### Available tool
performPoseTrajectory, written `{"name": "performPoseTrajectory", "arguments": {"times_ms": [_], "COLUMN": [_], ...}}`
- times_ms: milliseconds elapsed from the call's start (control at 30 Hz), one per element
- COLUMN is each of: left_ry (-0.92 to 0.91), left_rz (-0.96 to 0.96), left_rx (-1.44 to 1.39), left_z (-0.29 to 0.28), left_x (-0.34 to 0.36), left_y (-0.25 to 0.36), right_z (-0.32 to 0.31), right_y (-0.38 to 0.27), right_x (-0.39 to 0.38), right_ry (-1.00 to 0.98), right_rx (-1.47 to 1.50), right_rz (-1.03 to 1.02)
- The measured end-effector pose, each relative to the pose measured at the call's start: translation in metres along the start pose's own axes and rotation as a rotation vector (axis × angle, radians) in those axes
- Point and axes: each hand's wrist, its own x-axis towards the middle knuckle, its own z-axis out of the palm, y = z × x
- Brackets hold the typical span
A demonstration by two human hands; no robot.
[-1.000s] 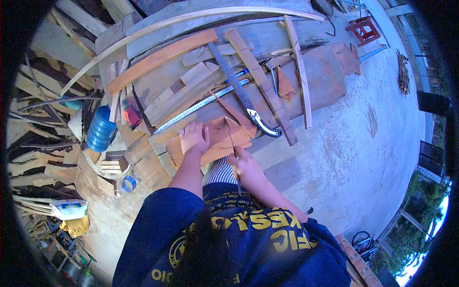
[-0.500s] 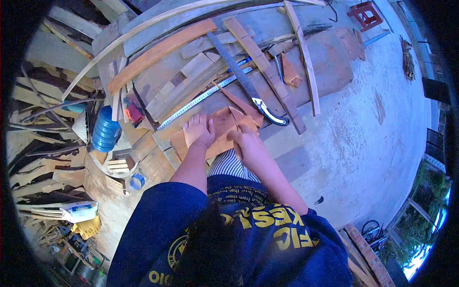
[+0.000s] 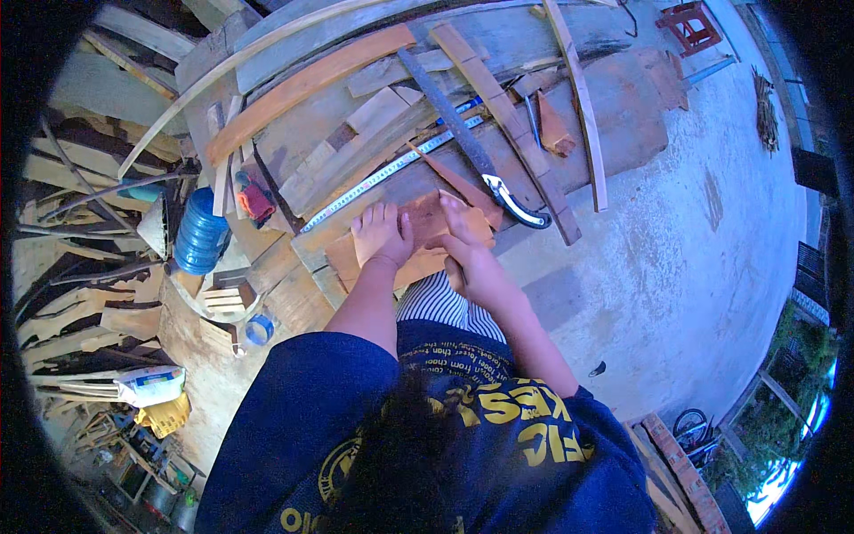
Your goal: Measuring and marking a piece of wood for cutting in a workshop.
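My left hand (image 3: pixel 382 236) lies on a short reddish-brown board (image 3: pixel 427 218) at the near edge of the bench, fingers spread and pressing down. My right hand (image 3: pixel 473 267) rests at the board's right side. Its index finger stretches forward over the wood while the other fingers curl in; whatever they hold is hidden. Just beyond the board lie a thin pointed wood offcut (image 3: pixel 458 181) and an extended measuring tape blade (image 3: pixel 360 190). A saw (image 3: pixel 516 206) with a black-and-white handle lies to the right, its dark blade pointing away.
Long wood strips (image 3: pixel 507 125) cross the bench (image 3: pixel 614 116). A small wood block (image 3: pixel 555 133) lies between two of them. On the left stand a blue water jug (image 3: pixel 201 233) and a red-and-black item (image 3: pixel 255 200). A roll of blue tape (image 3: pixel 259 330) is lower down.
My right index finger has stretched forward onto the board. The thin pointed thing seen at that hand before is out of sight. My left hand stays on the board; the whole view has shifted slightly.
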Motion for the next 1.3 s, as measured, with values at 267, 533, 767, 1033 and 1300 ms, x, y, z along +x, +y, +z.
{"name": "performPoseTrajectory", "arguments": {"times_ms": [267, 533, 767, 1033, 1300], "left_ry": [-0.031, -0.054, -0.051, -0.039, 0.012], "left_rz": [-0.013, -0.021, -0.028, -0.021, 0.005], "left_rx": [0.004, 0.014, 0.019, 0.038, 0.037], "left_z": [-0.003, -0.002, -0.005, -0.001, 0.001], "left_x": [0.001, 0.001, 0.002, 0.001, 0.0], "left_y": [0.0, 0.003, 0.001, 0.001, 0.0], "right_z": [-0.008, 0.009, -0.02, -0.015, -0.039], "right_y": [0.001, 0.021, -0.011, -0.005, -0.022], "right_x": [-0.013, -0.007, -0.007, 0.005, -0.009], "right_ry": [0.017, 0.062, -0.094, -0.091, -0.187], "right_rx": [0.16, 0.161, 0.118, 0.023, 0.028], "right_rz": [-0.063, -0.155, -0.166, -0.072, -0.066]}}
